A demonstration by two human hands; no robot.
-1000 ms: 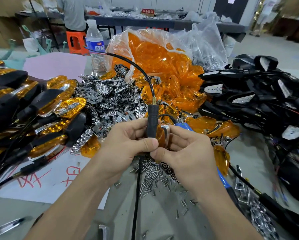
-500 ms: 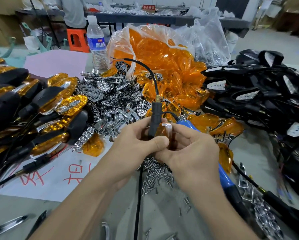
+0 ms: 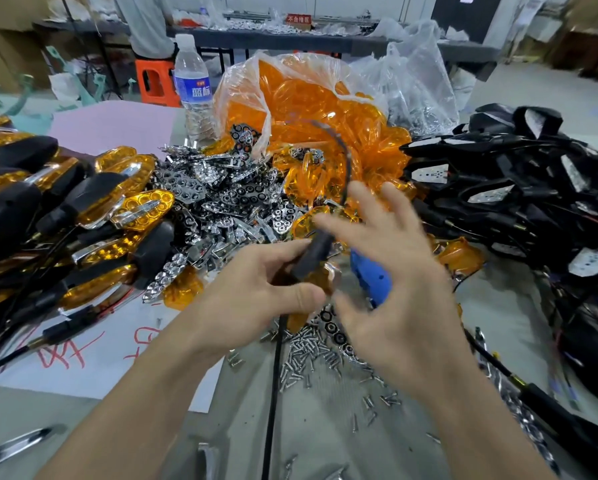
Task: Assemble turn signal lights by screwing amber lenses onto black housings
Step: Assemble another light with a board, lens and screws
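At far left of frame, a heap of finished turn signals (image 3: 65,209) is lying stacked, its left edge cut off. Their wires are trailing over a white sheet (image 3: 93,344) with red writing, partly covered.

Centre left, a pile of chrome reflectors (image 3: 221,202) is sitting in front of a water bottle (image 3: 193,88).

Lower centre, left hand (image 3: 256,299) is gripping the black stem of one turn signal (image 3: 313,258), thumb and fingers curled round it. Its amber lens is peeking out below the stem, mostly hidden by the fingers. Its cable (image 3: 346,157) is arcing up, smeared by blur.

Loose screws (image 3: 311,355) are lying scattered under both hands.

Upper centre, a clear bag of amber lenses (image 3: 325,109) is lying open.

Right hand (image 3: 397,289) is hovering just beside the light, fingers spread apart, holding nothing, heavily motion-blurred. It is covering part of a blue screwdriver (image 3: 370,277).

Right side, black housings (image 3: 515,188) are lying in a tangled heap, running out of frame.
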